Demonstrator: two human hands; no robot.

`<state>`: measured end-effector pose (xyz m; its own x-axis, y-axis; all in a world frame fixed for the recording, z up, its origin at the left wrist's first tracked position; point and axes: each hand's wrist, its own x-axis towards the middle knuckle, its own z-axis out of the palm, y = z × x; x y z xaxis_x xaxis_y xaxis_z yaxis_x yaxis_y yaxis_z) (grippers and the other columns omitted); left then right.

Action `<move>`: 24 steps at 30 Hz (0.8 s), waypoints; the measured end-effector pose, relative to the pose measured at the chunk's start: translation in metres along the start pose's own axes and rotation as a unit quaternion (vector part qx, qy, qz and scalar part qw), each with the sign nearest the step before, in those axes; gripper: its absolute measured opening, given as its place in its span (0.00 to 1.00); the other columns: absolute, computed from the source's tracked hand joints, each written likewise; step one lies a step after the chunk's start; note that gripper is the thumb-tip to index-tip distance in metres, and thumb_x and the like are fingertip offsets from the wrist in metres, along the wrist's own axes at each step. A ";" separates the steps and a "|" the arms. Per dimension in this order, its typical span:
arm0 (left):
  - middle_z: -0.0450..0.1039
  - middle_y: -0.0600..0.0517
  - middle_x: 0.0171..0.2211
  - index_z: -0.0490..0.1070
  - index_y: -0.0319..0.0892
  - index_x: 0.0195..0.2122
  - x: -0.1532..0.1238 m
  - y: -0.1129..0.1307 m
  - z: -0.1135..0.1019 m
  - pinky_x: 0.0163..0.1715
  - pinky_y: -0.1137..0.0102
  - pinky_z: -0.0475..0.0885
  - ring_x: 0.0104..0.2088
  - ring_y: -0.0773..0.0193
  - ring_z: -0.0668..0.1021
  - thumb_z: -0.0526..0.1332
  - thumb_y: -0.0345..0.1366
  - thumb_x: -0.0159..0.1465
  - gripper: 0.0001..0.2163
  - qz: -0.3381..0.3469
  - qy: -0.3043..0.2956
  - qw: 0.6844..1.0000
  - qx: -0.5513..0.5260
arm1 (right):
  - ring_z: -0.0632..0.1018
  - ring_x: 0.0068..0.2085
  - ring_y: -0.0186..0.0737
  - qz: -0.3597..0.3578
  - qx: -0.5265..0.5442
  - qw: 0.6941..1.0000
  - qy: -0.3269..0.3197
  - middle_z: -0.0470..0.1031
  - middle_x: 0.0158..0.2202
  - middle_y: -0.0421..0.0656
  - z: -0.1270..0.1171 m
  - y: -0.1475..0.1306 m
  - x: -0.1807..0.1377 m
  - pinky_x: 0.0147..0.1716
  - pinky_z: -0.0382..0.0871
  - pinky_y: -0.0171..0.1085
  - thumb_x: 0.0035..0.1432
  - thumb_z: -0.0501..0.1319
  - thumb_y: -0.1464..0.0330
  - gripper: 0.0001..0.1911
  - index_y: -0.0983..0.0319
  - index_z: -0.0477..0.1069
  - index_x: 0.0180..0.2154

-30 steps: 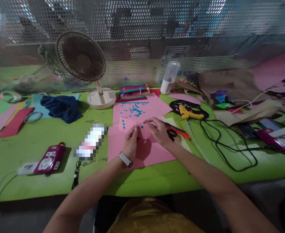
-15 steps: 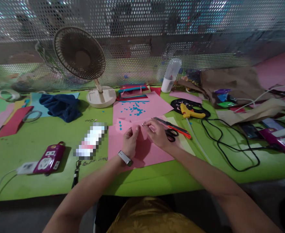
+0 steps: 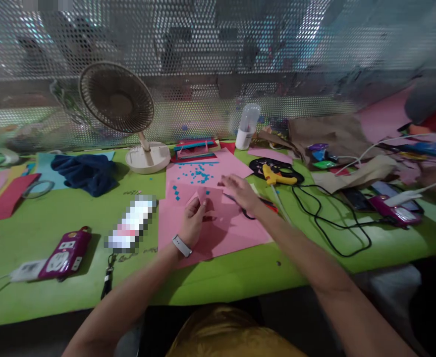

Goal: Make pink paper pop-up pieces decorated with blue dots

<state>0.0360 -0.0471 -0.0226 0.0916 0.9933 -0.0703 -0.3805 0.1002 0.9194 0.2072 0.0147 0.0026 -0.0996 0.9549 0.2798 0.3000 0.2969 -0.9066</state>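
Note:
My left hand (image 3: 192,218), with a watch on its wrist, pinches a folded piece of pink paper (image 3: 188,192) between thumb and fingers. Small blue paper squares (image 3: 176,193) stick to its left part, and one more blue square (image 3: 207,192) shows right of my fingertips. Above the right end of this paper is my right hand (image 3: 238,191), its fingers stretched out and slightly apart, with nothing visible in them. Under both hands lies a larger pink sheet (image 3: 225,238). Behind them, loose blue bits (image 3: 201,174) are scattered on another pink sheet (image 3: 233,161).
Black scissors (image 3: 247,214) lie partly hidden under my right forearm. A yellow glue gun (image 3: 279,176) rests to the right, its black cable (image 3: 316,218) looping over the green table. On the left are a phone (image 3: 132,223), a purple power bank (image 3: 67,253) and a fan (image 3: 147,157).
My right hand has lifted off the pink paper and its pinch has loosened. The left hand has turned, tilting the folded pink paper up. The camera view has shifted somewhat.

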 end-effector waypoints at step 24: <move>0.69 0.54 0.35 0.70 0.44 0.43 0.002 0.007 -0.005 0.37 0.67 0.79 0.34 0.68 0.75 0.68 0.46 0.57 0.17 0.000 -0.002 0.999 0.036 | 0.71 0.49 0.56 0.036 -0.585 0.809 0.043 0.71 0.47 0.62 -0.170 0.104 -0.011 0.43 0.62 0.47 0.53 0.58 0.76 0.23 0.66 0.69 0.52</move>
<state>0.0288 -0.0439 -0.0187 0.0950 0.9931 -0.0683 -0.3126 0.0949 0.9451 0.4005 0.0356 -0.0409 0.0091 0.9517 0.3068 0.9999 -0.0046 -0.0155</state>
